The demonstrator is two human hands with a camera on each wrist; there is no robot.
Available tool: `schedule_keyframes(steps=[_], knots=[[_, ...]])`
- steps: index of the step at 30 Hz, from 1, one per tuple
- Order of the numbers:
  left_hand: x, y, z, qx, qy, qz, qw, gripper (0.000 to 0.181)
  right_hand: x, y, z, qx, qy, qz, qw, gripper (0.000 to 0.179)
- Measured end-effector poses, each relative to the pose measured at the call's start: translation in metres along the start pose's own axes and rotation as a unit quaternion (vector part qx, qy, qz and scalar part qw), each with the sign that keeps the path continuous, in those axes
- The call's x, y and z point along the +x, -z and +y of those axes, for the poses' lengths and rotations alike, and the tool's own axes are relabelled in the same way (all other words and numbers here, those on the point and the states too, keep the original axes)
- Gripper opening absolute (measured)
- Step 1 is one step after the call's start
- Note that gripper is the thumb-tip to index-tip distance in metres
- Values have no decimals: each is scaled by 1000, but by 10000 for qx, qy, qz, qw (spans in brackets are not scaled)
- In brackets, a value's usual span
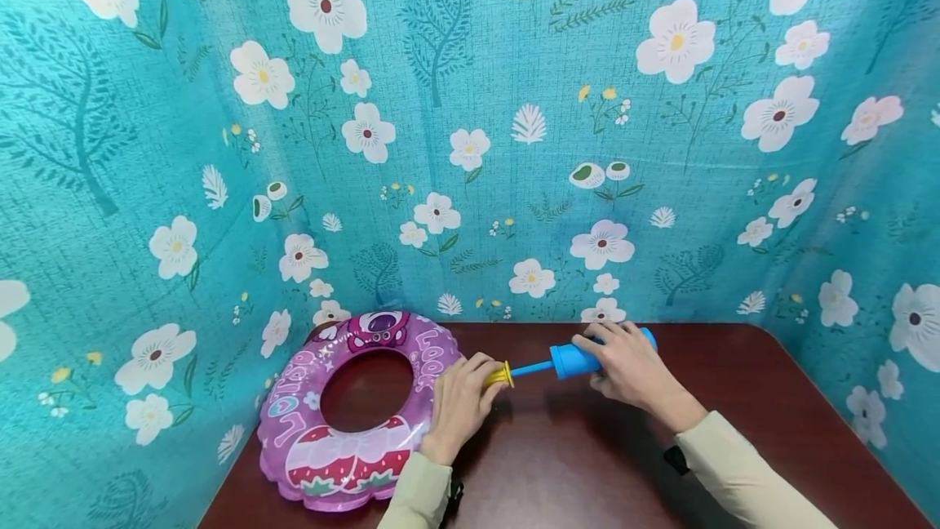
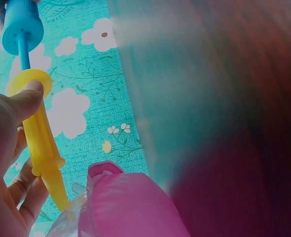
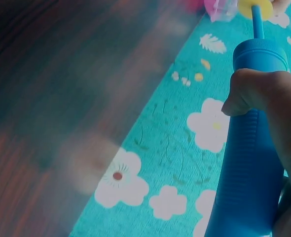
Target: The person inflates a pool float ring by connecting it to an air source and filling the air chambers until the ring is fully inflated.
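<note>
A blue-and-yellow hand pump stretches between the two hands, its thin blue rod [image 1: 532, 368] partly drawn out. The left hand [image 1: 463, 402] grips the yellow nozzle end [image 2: 42, 133], thumb at its round flange. Around the blue barrel [image 3: 251, 153] curl the fingers and thumb of the right hand [image 1: 635, 370]. A purple inflated swim ring [image 1: 348, 460] with strawberry and bear prints lies to the left, overlapped by the left hand in the head view. In the left wrist view the nozzle's tapered tip is close to the ring's pink edge [image 2: 130, 207].
Under it all is a dark reddish-brown table [image 1: 558, 464]. A teal curtain [image 1: 507, 186] with white flowers hangs behind the table and along both sides. Dark wrist straps show at both cuffs.
</note>
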State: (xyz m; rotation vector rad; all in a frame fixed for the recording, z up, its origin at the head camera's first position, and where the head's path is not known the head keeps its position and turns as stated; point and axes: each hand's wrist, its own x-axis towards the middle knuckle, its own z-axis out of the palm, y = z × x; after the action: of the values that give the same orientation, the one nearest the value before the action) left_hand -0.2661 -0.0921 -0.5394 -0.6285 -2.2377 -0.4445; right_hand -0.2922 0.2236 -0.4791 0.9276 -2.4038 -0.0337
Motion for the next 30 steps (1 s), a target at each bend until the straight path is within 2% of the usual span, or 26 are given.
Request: schedule_keyframes(steps=[4,8,16,22,30], knots=[[-2,0,0,-69,41,-20,10000,24,-4,4,5,-19,18,35,10000,73],[-3,0,0,-114,39,-5,9999,24,-2,4,0,-32,109,36,9999,71],[0,0,1,-133,79,17,9999,24,21,-6,-27,-14,273,160,9995,63],[-1,1,1,-145,271,-225,9993,26,34,-16,-50,-29,325,117,9994,64],[1,4,-2,-137,298,-192,9993,26,42,-22,-57,-109,210,302,9993,66]])
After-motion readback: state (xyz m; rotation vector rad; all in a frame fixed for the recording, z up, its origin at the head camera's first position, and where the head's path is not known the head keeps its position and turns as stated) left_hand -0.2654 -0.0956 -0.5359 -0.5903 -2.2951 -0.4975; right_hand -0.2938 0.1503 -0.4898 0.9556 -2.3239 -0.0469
